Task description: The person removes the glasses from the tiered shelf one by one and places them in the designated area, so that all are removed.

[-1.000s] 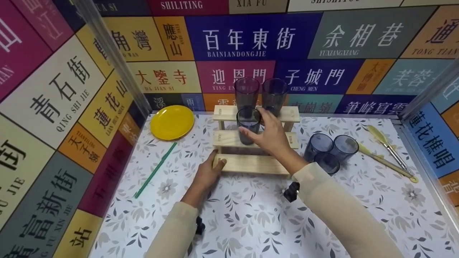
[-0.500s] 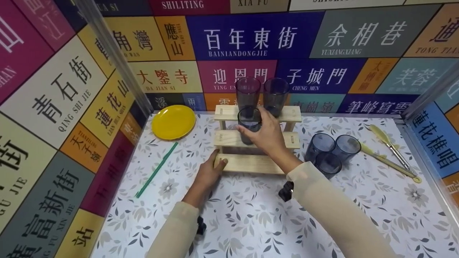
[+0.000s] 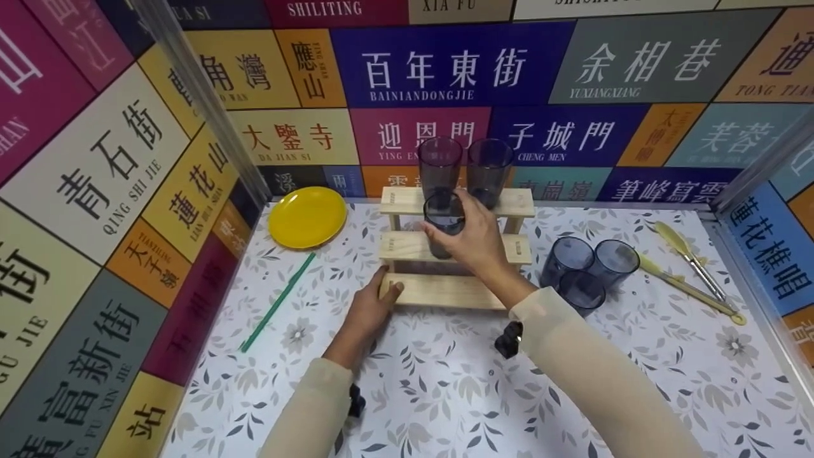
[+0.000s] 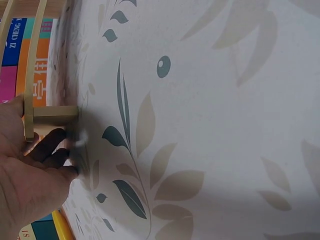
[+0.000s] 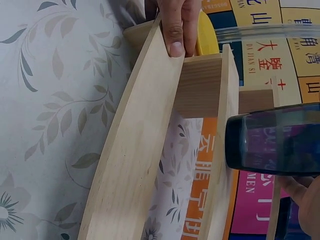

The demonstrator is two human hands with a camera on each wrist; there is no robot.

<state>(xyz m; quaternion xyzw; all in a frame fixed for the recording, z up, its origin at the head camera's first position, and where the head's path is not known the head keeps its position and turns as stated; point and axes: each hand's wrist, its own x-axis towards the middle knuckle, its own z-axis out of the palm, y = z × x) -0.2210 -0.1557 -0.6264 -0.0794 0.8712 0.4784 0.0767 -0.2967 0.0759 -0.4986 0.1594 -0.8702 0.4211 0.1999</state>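
A three-step wooden display rack (image 3: 445,291) stands in the middle of the table. My left hand (image 3: 372,306) grips the left end of its lowest step, thumb on top of the board; in the left wrist view its other fingers (image 4: 52,150) curl below the board. Over the middle step my right hand (image 3: 480,240) holds a dark tinted glass (image 3: 441,219) upright, thumb and fingers around its sides. The right wrist view shows the base of this glass (image 5: 272,142) right at the middle board. Two more tinted glasses, one left (image 3: 439,162) and one right (image 3: 489,164), stand on the top step.
Three bluish glasses (image 3: 580,270) stand together right of the rack. Beyond them lie yellow-headed tongs (image 3: 693,264) and a long yellowish utensil (image 3: 690,289). A yellow plate (image 3: 307,217) and a green straw (image 3: 278,302) lie on the left. Printed panels (image 3: 445,70) enclose the table.
The glass in my right hand has come down slightly at the middle step. My left hand keeps its grip on the rack. The whole head view has shifted slightly.
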